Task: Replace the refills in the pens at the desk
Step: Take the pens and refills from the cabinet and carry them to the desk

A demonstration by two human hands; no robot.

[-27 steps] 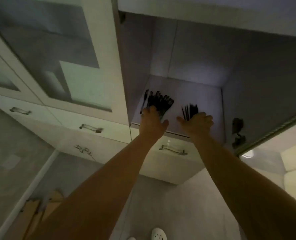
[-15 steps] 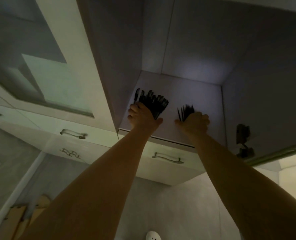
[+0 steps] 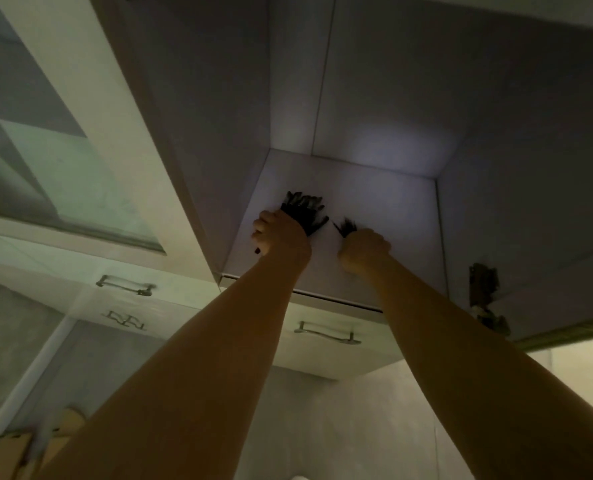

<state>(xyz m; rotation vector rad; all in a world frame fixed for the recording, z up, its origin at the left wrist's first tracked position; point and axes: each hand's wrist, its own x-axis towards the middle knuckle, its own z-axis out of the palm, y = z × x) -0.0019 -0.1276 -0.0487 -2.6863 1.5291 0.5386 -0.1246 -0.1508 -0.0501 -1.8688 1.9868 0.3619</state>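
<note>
Both my arms reach into a dim open cabinet compartment. My left hand [image 3: 278, 233] grips a fanned bunch of black pens [image 3: 303, 211] on the shelf [image 3: 392, 216]; one dark tip pokes out below the fist. My right hand [image 3: 366, 251] is curled round a smaller bundle of thin black refills [image 3: 346, 226], whose ends stick out above the knuckles. The two bundles lie close together, a small gap between them. Fingers are hidden behind the backs of both hands.
The compartment's side walls stand left and right of the hands. A dark hinge [image 3: 484, 292] hangs on the open door at right. Below the shelf edge are drawers with metal handles [image 3: 326, 336]. A glass-front door [image 3: 73, 174] is at left. Cardboard pieces [image 3: 28, 445] lie on the floor.
Both hands went from lying spread over the bundles to closing round them. The view has moved closer to the compartment.
</note>
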